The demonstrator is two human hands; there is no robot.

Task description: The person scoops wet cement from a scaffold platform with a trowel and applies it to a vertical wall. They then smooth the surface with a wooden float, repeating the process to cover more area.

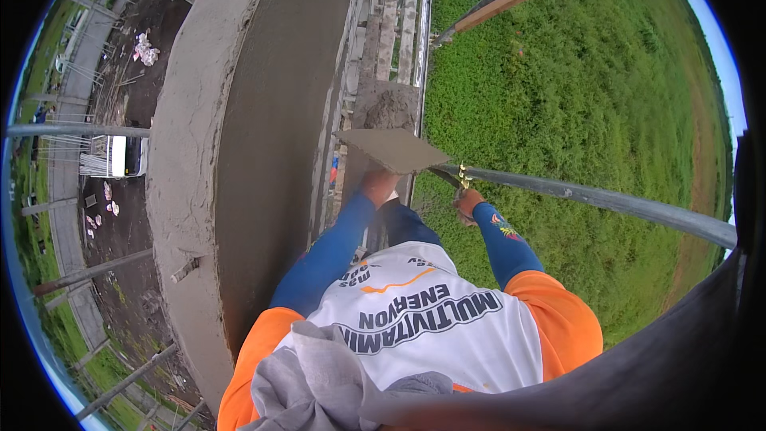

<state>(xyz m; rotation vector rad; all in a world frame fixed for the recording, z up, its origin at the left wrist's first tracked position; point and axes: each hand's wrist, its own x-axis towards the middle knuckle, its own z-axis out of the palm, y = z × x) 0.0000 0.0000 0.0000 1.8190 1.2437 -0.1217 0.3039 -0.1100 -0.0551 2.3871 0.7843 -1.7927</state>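
Note:
My left hand (379,186) is closed beneath a flat, diamond-shaped mortar board (396,150) with a smooth grey top. Its grip is partly hidden by the board. To the right, my right hand (467,203) is closed round the handle of a trowel (445,177). The trowel's dark, narrow blade points toward the board's right corner, and a small yellowish thing shows beside it. Left of my arms runs a wall with a smooth, wet-looking grey mortar face (275,88). Just beyond the board, a heap of mortar (389,108) lies on the walkway.
Narrow planks (396,16) form the scaffold walkway ahead. A metal pole (598,199) crosses at the right, and a wooden bar (515,0) sticks out farther up. The wall's rough top (187,112) is at left. Green growth lies far below on the right; more poles and building ground show at left.

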